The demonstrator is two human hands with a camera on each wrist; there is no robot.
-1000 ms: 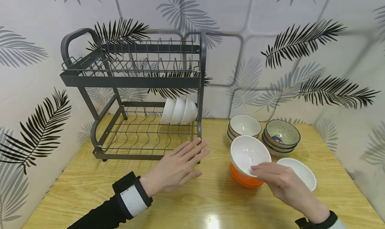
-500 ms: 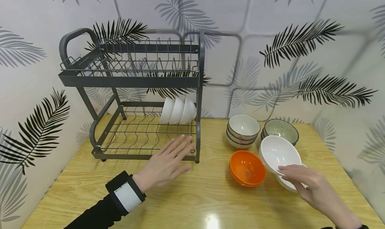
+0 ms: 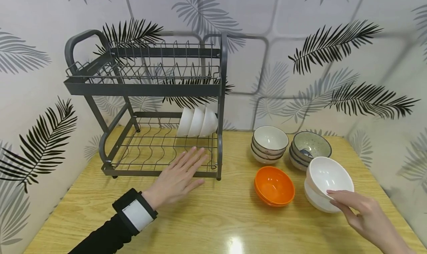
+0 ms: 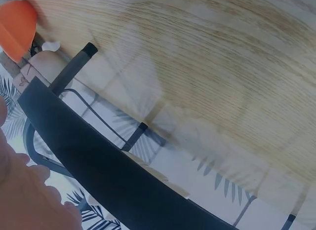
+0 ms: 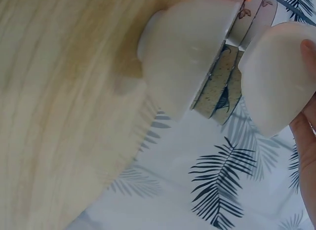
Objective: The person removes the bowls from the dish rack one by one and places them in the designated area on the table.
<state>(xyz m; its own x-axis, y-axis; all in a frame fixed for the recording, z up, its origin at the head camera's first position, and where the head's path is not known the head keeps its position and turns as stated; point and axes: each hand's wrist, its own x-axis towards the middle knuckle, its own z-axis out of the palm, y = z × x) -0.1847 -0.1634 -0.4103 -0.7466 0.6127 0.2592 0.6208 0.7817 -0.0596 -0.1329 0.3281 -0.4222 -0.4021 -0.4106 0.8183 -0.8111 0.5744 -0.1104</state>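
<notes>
My right hand point(image 3: 370, 215) pinches the near rim of a white bowl point(image 3: 330, 176), which tilts toward me. Below it a second white bowl point(image 3: 318, 202) stands on the table, partly hidden. The right wrist view shows a gap between the held bowl point(image 5: 276, 77) and the lower bowl point(image 5: 187, 57). My left hand point(image 3: 176, 180) has its fingers stretched out over the front edge of the dark dish rack point(image 3: 143, 90); whether it touches the rack is unclear. Several white bowls point(image 3: 197, 123) stand on edge at the right of the rack's lower tier.
Orange bowls point(image 3: 275, 187) sit nested left of the white ones. Behind them are a stack of cream bowls point(image 3: 270, 141) and a stack of speckled bowls point(image 3: 311, 146) with dark rims. A leaf-patterned wall covering point(image 3: 300, 9) closes off the back of the wooden table point(image 3: 207, 217).
My right hand has carried the white bowl rightward from above the orange bowls to over the other white bowl. My left hand has drifted slightly left.
</notes>
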